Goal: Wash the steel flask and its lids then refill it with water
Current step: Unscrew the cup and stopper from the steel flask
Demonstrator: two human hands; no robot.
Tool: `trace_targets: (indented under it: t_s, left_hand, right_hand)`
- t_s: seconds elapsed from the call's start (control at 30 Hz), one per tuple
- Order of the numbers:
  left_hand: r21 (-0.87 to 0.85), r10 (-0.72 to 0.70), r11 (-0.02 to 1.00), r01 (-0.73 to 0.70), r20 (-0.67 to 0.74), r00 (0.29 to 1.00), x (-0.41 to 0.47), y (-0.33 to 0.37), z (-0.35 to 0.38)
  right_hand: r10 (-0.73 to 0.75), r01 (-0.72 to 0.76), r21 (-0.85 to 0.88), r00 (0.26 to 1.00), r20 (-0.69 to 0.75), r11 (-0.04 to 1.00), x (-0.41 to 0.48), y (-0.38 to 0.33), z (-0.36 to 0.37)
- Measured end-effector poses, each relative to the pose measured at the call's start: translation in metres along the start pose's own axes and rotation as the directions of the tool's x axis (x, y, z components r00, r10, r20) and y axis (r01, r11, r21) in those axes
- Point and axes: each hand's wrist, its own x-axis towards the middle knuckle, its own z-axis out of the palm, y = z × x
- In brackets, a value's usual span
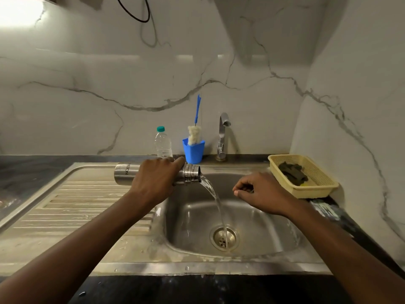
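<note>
Currently, the flask is gripped round its middle by the left hand and held on its side over the sink. Water is being poured from its open mouth onto the drain. The right hand is held over the basin, fingers curled; whether anything is pinched cannot be told. No lids are seen. Emptying is judged under way, while washing and refilling are left.

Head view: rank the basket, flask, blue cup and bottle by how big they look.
1. basket
2. flask, its middle hidden by the left hand
3. blue cup and bottle: about alike
</note>
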Motion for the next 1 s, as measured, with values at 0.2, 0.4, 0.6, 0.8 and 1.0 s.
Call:
trace_targets:
  t_s: [0.2, 0.4, 0.6, 0.8, 1.0]
  left_hand:
    - [0.065, 0.002, 0.998, -0.003, 0.014, 1.000, 0.000, 0.001, 0.002]
    - [0.105, 0.013, 0.994, -0.014, 0.008, 1.000, 0.003, 0.001, 0.001]
    - [0.097, 0.028, 0.995, -0.027, -0.005, 1.000, 0.007, -0.002, 0.005]
    - [0.084, 0.045, 0.996, -0.043, -0.023, 0.999, 0.010, -0.004, 0.009]
    - [0.091, 0.056, 0.994, -0.055, -0.010, 0.998, 0.011, -0.004, 0.012]
  right_hand:
    - [-0.010, 0.009, 0.012, 1.000, 0.027, 1.000, 0.000, 0.002, 0.008]
    - [-0.025, 0.025, -0.001, 0.999, 0.028, 1.000, 0.001, 0.003, 0.009]
    - [-0.024, 0.024, 0.001, 0.999, 0.025, 1.000, 0.002, 0.003, 0.009]
    - [-0.021, 0.020, 0.016, 0.999, 0.037, 1.000, 0.003, 0.003, 0.007]
    - [-0.016, 0.015, 0.019, 0.999, 0.040, 1.000, 0.002, 0.001, 0.004]
